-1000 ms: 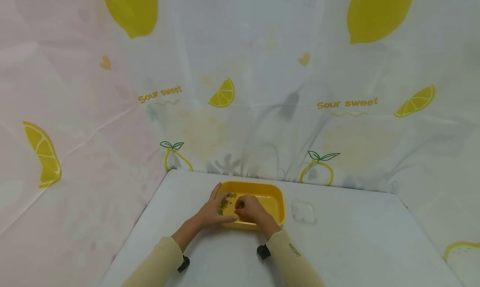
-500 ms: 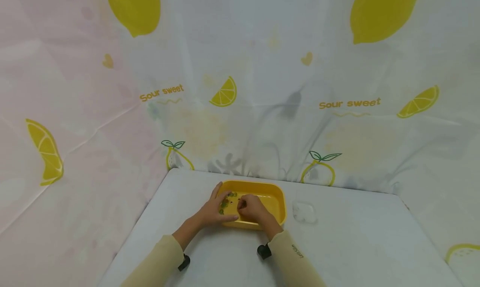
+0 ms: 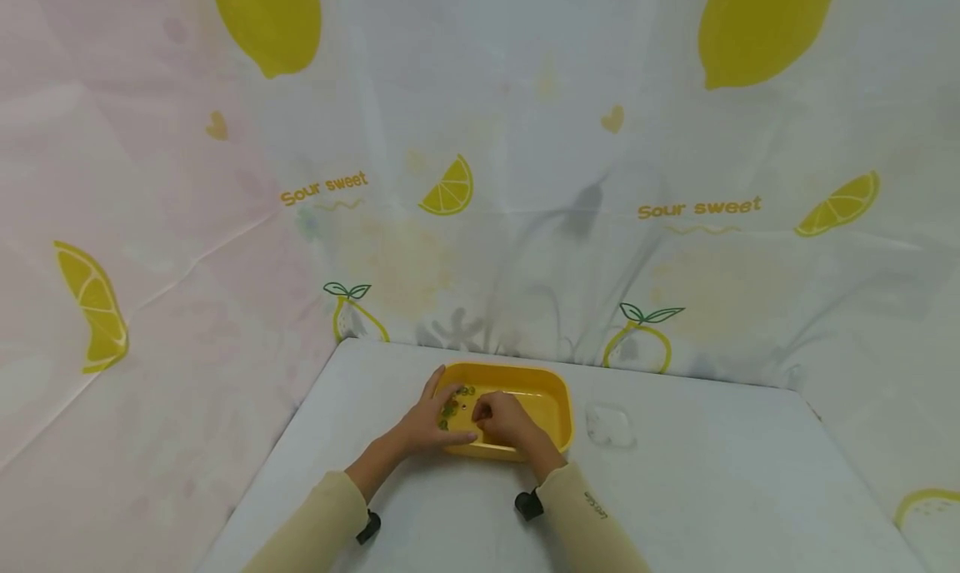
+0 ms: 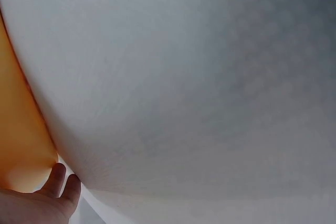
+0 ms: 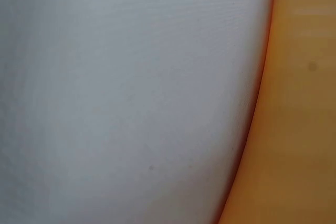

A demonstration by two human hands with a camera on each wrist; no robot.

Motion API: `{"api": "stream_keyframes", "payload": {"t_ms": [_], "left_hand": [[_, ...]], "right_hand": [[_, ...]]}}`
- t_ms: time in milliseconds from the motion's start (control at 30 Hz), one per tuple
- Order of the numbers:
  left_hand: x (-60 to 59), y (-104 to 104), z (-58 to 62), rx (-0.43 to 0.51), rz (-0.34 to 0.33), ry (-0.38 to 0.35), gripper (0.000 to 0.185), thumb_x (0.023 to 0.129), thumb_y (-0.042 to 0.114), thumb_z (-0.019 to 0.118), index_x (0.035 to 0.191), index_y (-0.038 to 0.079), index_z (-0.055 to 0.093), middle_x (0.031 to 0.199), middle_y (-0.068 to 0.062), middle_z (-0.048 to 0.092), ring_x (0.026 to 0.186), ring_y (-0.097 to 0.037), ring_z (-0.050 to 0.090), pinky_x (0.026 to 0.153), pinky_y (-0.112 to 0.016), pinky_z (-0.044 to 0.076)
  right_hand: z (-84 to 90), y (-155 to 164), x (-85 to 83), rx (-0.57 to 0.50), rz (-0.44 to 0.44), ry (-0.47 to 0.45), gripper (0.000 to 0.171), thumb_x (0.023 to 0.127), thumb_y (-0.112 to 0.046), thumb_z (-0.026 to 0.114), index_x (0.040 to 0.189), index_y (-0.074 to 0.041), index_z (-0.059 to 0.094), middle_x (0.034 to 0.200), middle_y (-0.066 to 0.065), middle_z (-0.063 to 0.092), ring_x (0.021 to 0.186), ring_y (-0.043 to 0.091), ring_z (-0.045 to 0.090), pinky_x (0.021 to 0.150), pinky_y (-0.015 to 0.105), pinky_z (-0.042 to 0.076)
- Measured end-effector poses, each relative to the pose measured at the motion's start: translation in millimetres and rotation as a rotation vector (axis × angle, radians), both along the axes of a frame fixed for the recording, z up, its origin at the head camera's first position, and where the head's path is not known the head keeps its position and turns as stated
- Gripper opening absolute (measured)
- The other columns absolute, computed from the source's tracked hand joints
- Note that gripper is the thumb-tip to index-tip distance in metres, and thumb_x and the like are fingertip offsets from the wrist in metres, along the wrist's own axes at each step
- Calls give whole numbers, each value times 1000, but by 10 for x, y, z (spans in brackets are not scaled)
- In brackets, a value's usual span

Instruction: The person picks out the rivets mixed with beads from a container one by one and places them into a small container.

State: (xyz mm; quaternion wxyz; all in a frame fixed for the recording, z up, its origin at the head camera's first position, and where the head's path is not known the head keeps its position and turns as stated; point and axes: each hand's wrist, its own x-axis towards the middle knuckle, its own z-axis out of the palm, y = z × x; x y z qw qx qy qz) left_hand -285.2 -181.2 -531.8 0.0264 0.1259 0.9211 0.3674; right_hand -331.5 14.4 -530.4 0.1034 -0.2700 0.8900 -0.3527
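A yellow tray stands on the white table, with its side wall in the right wrist view. At its left end my left hand is spread, thumb along the near rim and fingers by the left wall. In the left wrist view, fingertips of that hand touch the tray's outer wall. Several small green pieces lie inside beside those fingers, with a tiny dark bit near them. My right hand reaches into the middle of the tray, its fingers curled together and pointing left. Whatever lies between its fingertips is hidden.
A small clear plastic dish or lid lies on the table to the right of the tray. Behind and to the left, a lemon-printed cloth hangs as walls around the table.
My right hand shifts slightly inside the tray. A second tiny dark bit, seen beside its fingers half a second ago, no longer shows. My left hand keeps its place.
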Motion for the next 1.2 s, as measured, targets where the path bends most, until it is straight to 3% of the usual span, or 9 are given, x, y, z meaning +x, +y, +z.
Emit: {"api": "stream_keyframes", "payload": {"t_ms": [167, 400, 833, 967, 1200], "left_hand": [[1, 6, 8, 0, -2, 9, 95, 75, 62, 77, 151, 20, 40, 167, -10, -2, 138, -43, 41, 104, -63, 41], [4, 9, 17, 7, -7, 12, 95, 75, 61, 77, 151, 19, 41, 168, -9, -2, 138, -44, 41, 103, -63, 41], [4, 6, -11, 4, -8, 14, 94, 74, 60, 79, 150, 20, 41, 167, -10, -2, 136, -43, 44, 102, -63, 42], [-4, 4, -18, -1, -7, 15, 94, 74, 61, 78, 150, 20, 42, 167, -10, -3, 136, -41, 45, 103, -63, 42], [-1, -5, -26, 8, 4, 1, 94, 73, 62, 78, 149, 20, 43, 168, -7, -4, 133, -35, 50, 105, -62, 41]], "right_hand": [[12, 15, -3, -16, 3, -4, 12, 81, 5, 68, 84, -6, 72, 79, -1, 65, 72, 12, 54, 67, 27, 50], [6, 21, 1, -37, 16, 2, 10, 80, 4, 68, 82, -5, 72, 77, 5, 66, 70, 11, 54, 65, 26, 49], [-29, 19, 4, -13, 18, 28, 9, 78, 0, 67, 76, -8, 71, 73, -3, 62, 65, 10, 52, 60, 23, 46], [-15, 27, -3, -41, 6, 36, 3, 80, -3, 72, 82, -5, 70, 78, 0, 65, 70, 11, 54, 65, 25, 49], [-20, 14, -20, -21, 3, 20, 13, 85, -8, 75, 96, -3, 72, 91, 5, 68, 83, 16, 58, 78, 35, 53]]}}
